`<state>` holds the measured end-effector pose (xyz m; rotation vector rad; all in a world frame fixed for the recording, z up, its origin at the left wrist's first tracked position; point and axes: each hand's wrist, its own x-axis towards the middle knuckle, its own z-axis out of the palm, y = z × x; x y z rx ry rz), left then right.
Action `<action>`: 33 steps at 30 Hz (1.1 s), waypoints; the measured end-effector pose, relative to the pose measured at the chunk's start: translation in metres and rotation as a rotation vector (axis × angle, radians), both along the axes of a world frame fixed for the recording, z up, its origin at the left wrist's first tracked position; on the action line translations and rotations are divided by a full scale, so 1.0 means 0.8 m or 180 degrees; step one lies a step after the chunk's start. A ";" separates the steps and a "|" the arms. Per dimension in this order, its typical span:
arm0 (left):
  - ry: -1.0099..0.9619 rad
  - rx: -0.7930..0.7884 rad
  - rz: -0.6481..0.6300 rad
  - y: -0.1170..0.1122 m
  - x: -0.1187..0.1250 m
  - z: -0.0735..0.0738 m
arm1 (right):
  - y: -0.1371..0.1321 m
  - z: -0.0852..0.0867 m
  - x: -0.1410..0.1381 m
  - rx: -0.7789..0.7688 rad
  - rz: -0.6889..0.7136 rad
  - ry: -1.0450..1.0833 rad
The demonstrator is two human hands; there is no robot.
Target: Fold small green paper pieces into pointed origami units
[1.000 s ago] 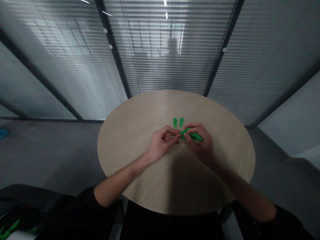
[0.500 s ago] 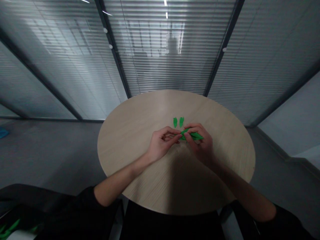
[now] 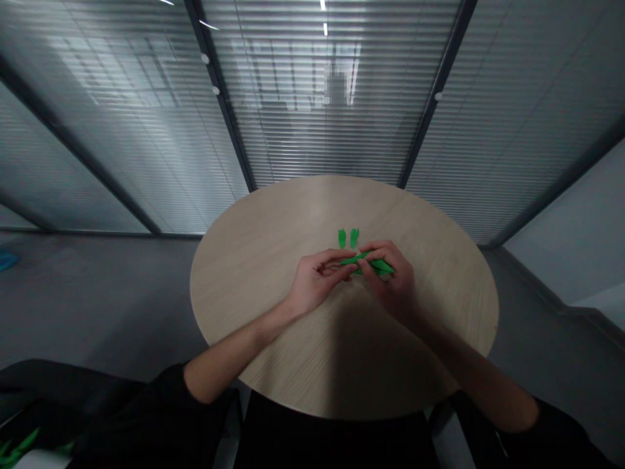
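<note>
Above the middle of the round table, a thin green leaf-shaped piece with a pointed end is held between my two hands. My right hand pinches it with thumb and fingers near its middle. At the other end, my left hand has its thumb and forefinger around the narrow tip. The fingers cover part of the piece, so its full shape is hidden. Just beyond the hands, two small green pieces lie side by side on the wood.
The round wooden table stands before a glass wall with blinds. More green pieces show at the lower left, beside a white object. Something blue lies on the floor at far left.
The green piece has shifted slightly left, and more of its tip shows between my left thumb and forefinger, which are a little farther apart. The two small pieces have not moved.
</note>
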<state>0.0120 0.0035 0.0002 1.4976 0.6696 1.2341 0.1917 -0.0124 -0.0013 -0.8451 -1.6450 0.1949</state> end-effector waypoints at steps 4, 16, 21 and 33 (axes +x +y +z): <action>0.0162 0.0013 0.0022 0.000 -0.001 0.005 | 0.000 0.000 0.001 -0.0002 0.0084 -0.0072; 0.0000 -0.0076 0.0043 0.002 0.000 0.001 | -0.001 0.005 0.002 0.0067 0.0024 -0.0117; 0.0094 -0.0064 0.0061 0.002 0.001 0.002 | 0.000 0.002 0.002 0.0106 0.0037 -0.0122; 0.0065 -0.0019 0.0084 0.000 0.002 0.003 | 0.000 0.002 -0.001 0.0115 -0.0026 -0.0036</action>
